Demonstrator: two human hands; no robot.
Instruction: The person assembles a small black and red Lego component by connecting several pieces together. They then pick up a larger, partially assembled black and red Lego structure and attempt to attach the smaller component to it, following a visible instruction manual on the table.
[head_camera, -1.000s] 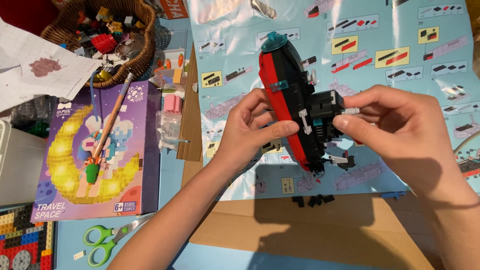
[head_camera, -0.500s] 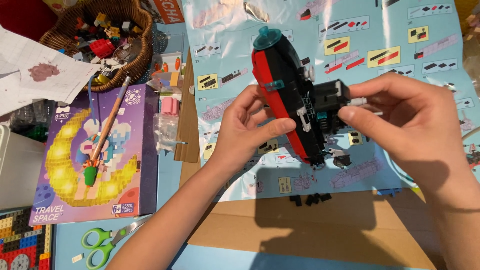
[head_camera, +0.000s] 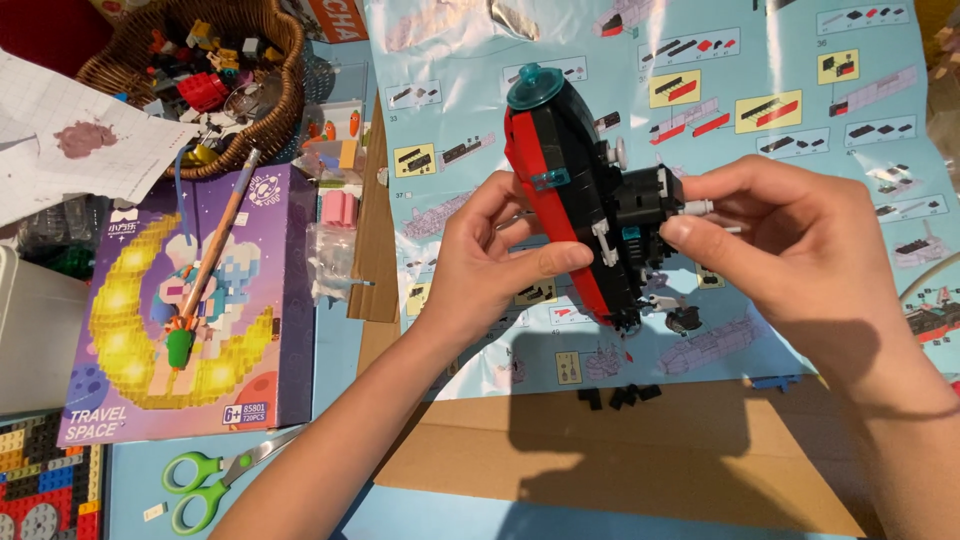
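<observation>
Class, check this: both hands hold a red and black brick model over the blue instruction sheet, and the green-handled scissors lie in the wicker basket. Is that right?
Not quite. The scissors are not in the basket; the head view shows them lying on the table at lower left, below the purple box. The rest stands: left hand and right hand hold the model over the sheet.

Upright red-and-black brick model (head_camera: 575, 215) with teal dome
</observation>
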